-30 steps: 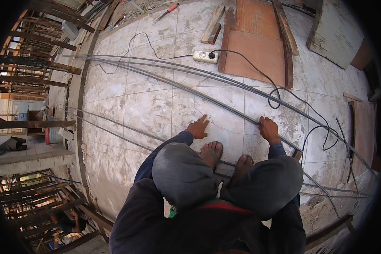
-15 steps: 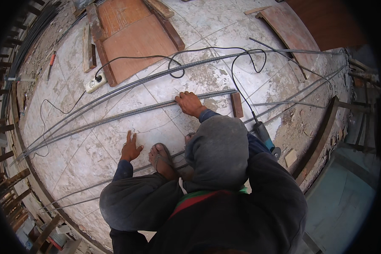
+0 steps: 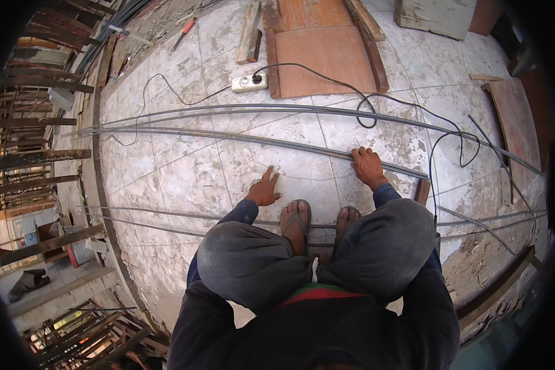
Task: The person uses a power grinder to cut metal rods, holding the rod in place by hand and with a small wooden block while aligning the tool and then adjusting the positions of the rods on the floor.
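Note:
Over the right part of a bundle of long, thin steel bars (image 3: 277, 142), my right hand (image 3: 368, 169) has its fingers curled around the metal. The bundle's right end rests at a short wooden block (image 3: 422, 192). My left hand (image 3: 264, 190) is held low over the tiles on the near side of the bundle, its index finger stretched out and nothing in it. A thin wire crosses the floor between the two hands. More steel bars (image 3: 160, 212) run crosswise at my sandalled feet. My right leg hides most of the grinder; only its black cord (image 3: 433, 196) shows clearly.
Another pair of long bars (image 3: 259, 107) lies farther off, crossed by the cord. Beyond it are a white power strip (image 3: 249, 83), a plywood panel (image 3: 327, 58) and an orange-handled tool (image 3: 189, 26). At left the floor ends at an edge (image 3: 98, 185) beside wooden beams.
My view has swung leftward, so the scene sits farther right and the grinder is now mostly hidden. My right hand stays on the bars; the left fingers are less spread, index pointing.

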